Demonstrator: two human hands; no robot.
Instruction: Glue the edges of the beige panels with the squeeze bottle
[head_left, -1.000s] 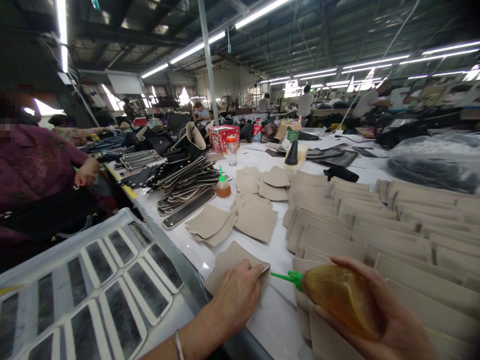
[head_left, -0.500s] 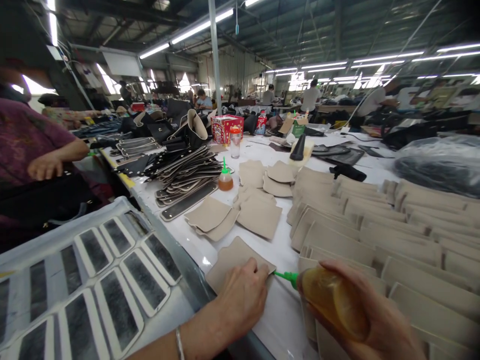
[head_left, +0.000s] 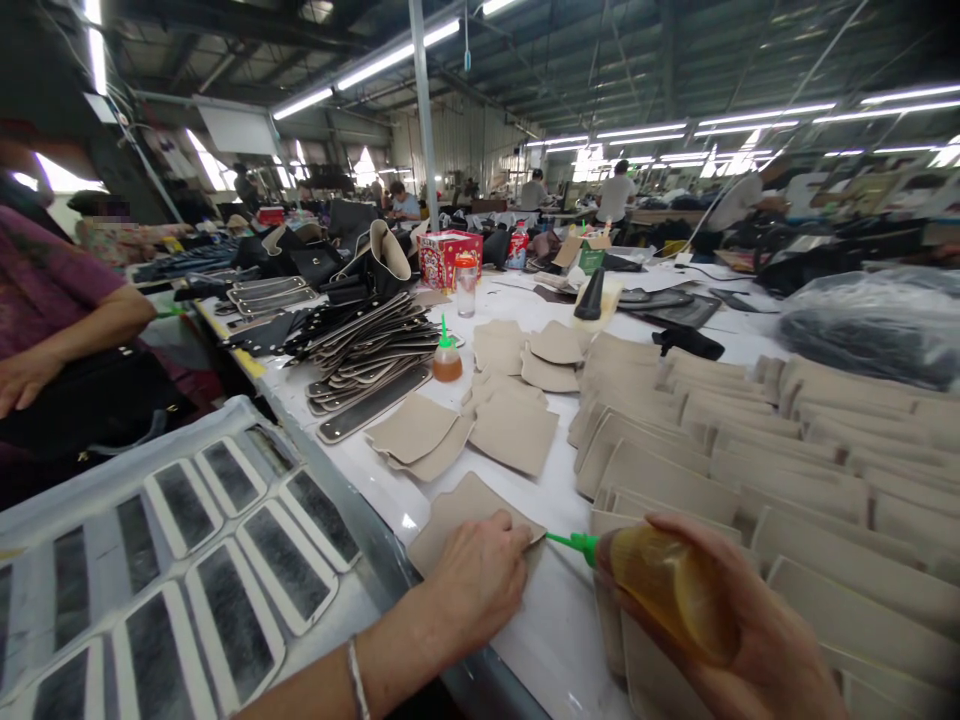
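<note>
Under my left hand (head_left: pixel 484 570) a beige piece (head_left: pixel 454 505) lies on the white table; the fingers are bent and pressed together at its right edge, and whatever they pinch there is hidden. My right hand (head_left: pixel 750 620) is wrapped round a squeeze bottle of amber liquid (head_left: pixel 664 590), tilted on its side. The bottle's green nozzle (head_left: pixel 574 543) points left, its tip at the piece's right corner beside my left fingertips. More beige pieces (head_left: pixel 514 430) lie just beyond, and overlapping rows of them (head_left: pixel 675 470) spread to the right.
A rack of dark framed panels (head_left: pixel 247 600) stands at the left. Farther back are a stack of black straps (head_left: pixel 367 350), a smaller green-tipped bottle (head_left: pixel 447 362), a clear cup (head_left: pixel 465 290) and a red box (head_left: pixel 448 258). A person (head_left: pixel 60 290) works at far left.
The view has shifted slightly. Both hands keep nearly the same places, with the nozzle still at the piece's corner. The person's hand at the far left has moved left and down.
</note>
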